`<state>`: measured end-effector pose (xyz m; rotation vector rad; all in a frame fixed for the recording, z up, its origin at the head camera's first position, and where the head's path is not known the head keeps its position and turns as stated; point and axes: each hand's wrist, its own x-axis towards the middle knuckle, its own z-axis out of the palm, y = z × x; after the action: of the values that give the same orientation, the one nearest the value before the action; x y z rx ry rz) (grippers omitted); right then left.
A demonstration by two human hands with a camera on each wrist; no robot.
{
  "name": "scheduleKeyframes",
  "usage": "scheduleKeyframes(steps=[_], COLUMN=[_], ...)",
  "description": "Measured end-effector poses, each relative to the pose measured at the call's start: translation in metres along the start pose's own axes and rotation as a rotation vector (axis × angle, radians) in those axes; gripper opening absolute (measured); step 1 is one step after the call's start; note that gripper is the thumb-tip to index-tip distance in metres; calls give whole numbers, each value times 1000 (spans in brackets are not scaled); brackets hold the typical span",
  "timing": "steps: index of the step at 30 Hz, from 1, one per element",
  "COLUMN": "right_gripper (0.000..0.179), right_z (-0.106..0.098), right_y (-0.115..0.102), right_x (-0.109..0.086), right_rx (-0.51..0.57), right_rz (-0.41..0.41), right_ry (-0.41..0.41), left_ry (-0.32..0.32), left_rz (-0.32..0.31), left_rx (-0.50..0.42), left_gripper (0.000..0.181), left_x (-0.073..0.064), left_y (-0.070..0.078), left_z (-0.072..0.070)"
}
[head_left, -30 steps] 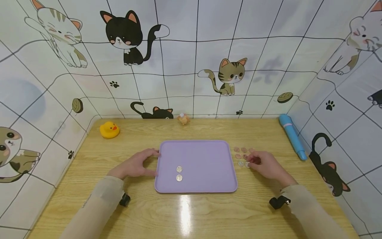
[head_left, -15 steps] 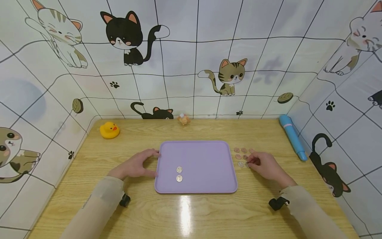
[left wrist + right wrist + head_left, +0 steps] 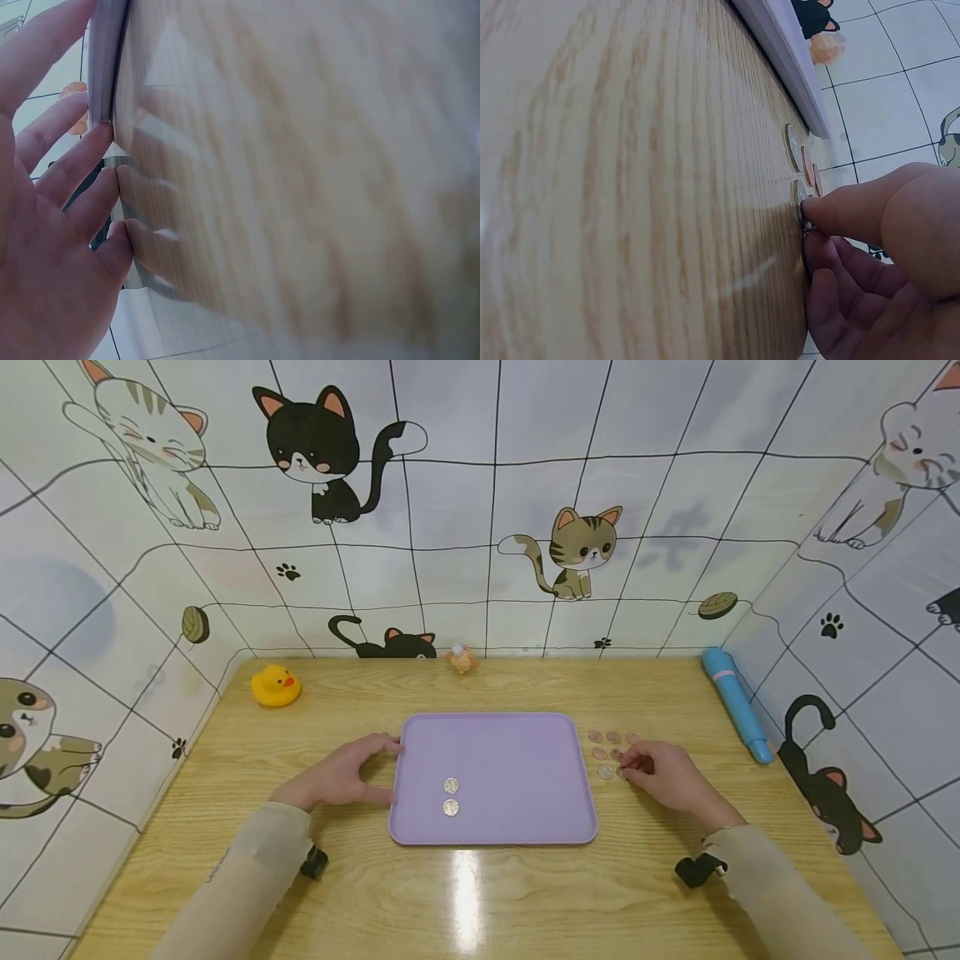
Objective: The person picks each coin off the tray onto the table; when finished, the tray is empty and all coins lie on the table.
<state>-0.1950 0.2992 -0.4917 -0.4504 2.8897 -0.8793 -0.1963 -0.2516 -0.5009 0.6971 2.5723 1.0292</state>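
At the left edge of a lilac tray (image 3: 517, 777), my left hand (image 3: 345, 774) rests with thumb and fingers spread, touching the rim. The left wrist view shows its fingers (image 3: 75, 161) fairly straight beside the tray's side (image 3: 105, 60). My right hand (image 3: 667, 774) is right of the tray, thumb and forefinger pinching a silver coin (image 3: 801, 202) low at the tabletop. Another silver coin (image 3: 605, 772) lies just left of it. Several copper-coloured coins (image 3: 612, 737) lie behind, one partly hidden by the hand. Two silver coins (image 3: 451, 797) lie inside the tray, toward its left.
A yellow rubber duck (image 3: 275, 686) stands at the back left of the wooden table (image 3: 360, 893). A small orange figure (image 3: 461, 658) sits at the back middle. A blue tube-shaped object (image 3: 735, 703) lies along the right side. Cat-patterned cloth walls (image 3: 450, 510) enclose the table.
My right fingertips have shifted very slightly on the silver coin, covering more of it. The left hand, the tray and the other coins stay where they were.
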Motion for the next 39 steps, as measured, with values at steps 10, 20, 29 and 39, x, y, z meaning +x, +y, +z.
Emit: scheduleKeyframes(steps=[10, 20, 29, 39], right_gripper=[8, 12, 10, 15], right_z=[-9, 1, 27, 61], right_y=[-10, -35, -82, -138], right_x=[2, 23, 50, 73], right_rx=[73, 128, 82, 16], right_rz=[7, -99, -325, -503], right_ry=[21, -21, -141, -325], left_ry=[4, 3, -5, -9], left_rz=[1, -9, -7, -1], left_rx=[6, 2, 15, 24], left_gripper=[74, 75, 77, 78], left_x=[-1, -2, -2, -2], left_y=[1, 2, -1, 0], left_z=[0, -1, 0, -1])
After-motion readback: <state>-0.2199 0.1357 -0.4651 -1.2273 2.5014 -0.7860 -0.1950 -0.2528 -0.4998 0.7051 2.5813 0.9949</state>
